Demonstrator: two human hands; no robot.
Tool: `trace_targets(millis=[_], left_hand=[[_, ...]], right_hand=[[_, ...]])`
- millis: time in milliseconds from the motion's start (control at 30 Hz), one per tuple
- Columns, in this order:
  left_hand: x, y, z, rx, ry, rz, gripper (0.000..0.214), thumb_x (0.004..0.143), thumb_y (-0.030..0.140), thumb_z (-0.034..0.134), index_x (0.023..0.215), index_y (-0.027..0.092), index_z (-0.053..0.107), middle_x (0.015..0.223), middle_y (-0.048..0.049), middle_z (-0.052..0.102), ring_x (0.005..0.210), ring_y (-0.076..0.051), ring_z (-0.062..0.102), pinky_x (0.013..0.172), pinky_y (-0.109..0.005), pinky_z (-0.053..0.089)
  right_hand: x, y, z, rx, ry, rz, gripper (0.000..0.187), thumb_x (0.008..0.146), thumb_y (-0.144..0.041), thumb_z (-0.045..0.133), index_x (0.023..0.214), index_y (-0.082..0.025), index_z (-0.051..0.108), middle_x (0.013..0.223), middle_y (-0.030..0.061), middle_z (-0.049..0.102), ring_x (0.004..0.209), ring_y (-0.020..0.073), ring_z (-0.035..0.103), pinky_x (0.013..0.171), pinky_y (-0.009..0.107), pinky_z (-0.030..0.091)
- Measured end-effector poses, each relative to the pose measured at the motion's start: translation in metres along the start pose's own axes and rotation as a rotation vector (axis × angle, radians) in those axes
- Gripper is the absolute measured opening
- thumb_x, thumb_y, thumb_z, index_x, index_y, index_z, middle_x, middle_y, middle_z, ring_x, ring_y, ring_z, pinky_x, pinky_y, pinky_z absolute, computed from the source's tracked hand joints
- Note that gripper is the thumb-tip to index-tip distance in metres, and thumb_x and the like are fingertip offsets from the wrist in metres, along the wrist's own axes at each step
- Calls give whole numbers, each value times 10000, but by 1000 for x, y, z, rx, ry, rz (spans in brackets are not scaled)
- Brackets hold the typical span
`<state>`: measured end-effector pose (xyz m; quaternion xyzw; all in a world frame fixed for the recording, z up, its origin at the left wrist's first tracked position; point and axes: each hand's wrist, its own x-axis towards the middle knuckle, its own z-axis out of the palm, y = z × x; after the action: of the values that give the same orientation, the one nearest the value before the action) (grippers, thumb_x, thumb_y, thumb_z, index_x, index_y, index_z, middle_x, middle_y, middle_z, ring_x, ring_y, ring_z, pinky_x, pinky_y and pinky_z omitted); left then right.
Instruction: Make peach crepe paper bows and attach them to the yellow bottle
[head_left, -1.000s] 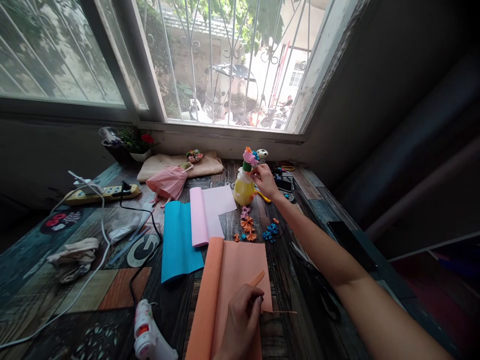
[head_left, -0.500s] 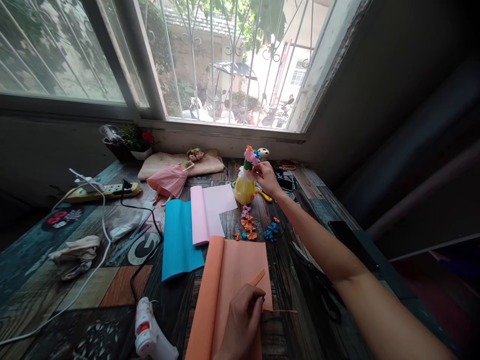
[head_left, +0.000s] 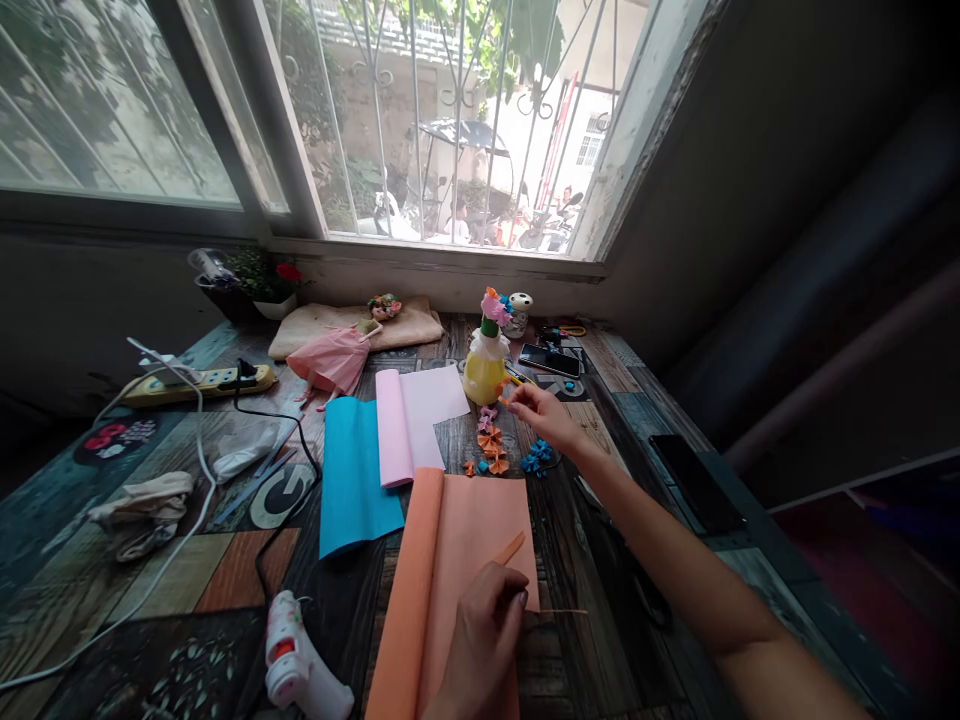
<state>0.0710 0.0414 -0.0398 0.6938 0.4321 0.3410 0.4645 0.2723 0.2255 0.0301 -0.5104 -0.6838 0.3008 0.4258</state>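
Observation:
My right hand (head_left: pixel 544 413) is closed in a pinch at a small orange paper flower (head_left: pixel 503 393), beside the lower right of an upright yellow figure (head_left: pixel 484 377). The figure has a white ruffle, a green upper part and pink, orange and blue paper flowers on top. My left hand (head_left: pixel 486 622) rests over a partly unrolled orange crepe paper roll (head_left: pixel 411 590), its fingers closed around a narrow orange paper strip (head_left: pixel 511 548). Between the hands lie orange bows (head_left: pixel 490 439), small pink pieces (head_left: pixel 487 418) and blue folded flowers (head_left: pixel 537 457).
Blue (head_left: pixel 360 480) and pink (head_left: pixel 395 430) crepe rolls lie left of centre. A glue gun (head_left: pixel 304 660) is at front left, its black cable running to a power strip (head_left: pixel 202 387). A doll in pink (head_left: pixel 330 360) lies behind. Phones (head_left: pixel 551 360) and dark scissors (head_left: pixel 645 590) are rightward.
My right hand has come down and toward me, from the figure's upper part to the orange flower at its lower side. My left hand keeps its place with the strip. The view shifted slightly.

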Motion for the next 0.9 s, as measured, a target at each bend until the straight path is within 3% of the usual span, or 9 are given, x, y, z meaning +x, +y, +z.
trace_targets(millis=[133, 433, 667, 900], left_hand=[[1, 3, 1, 22, 22, 7, 151, 848, 116, 471, 863, 183, 606, 816, -51, 625, 747, -171, 614, 652, -259, 475], [-3, 12, 0, 46, -15, -17, 194, 910, 229, 488, 769, 186, 614, 734, -29, 654, 689, -160, 620, 618, -236, 450], [-5, 32, -8, 66, 31, -11, 162, 914, 283, 516, 874, 196, 647, 759, -18, 685, 684, -157, 636, 632, -234, 480], [5, 71, -46, 96, 95, 96, 152, 909, 269, 523, 839, 207, 643, 770, -31, 673, 715, -166, 637, 639, -240, 505]], right_hand=[[-38, -2, 5, 41, -28, 66, 194, 862, -373, 564, 811, -186, 573, 759, 3, 570, 690, 150, 531, 633, 262, 424], [-105, 2, 37, 177, 38, 187, 160, 885, -347, 562, 859, -192, 589, 805, 13, 585, 737, 159, 543, 677, 273, 425], [-127, 8, 50, 183, 114, 170, 152, 907, -341, 550, 887, -197, 595, 854, 27, 604, 786, 168, 560, 716, 278, 442], [-134, 10, 54, 225, 177, 133, 134, 915, -327, 545, 841, -220, 576, 879, 31, 595, 849, 193, 580, 746, 297, 448]])
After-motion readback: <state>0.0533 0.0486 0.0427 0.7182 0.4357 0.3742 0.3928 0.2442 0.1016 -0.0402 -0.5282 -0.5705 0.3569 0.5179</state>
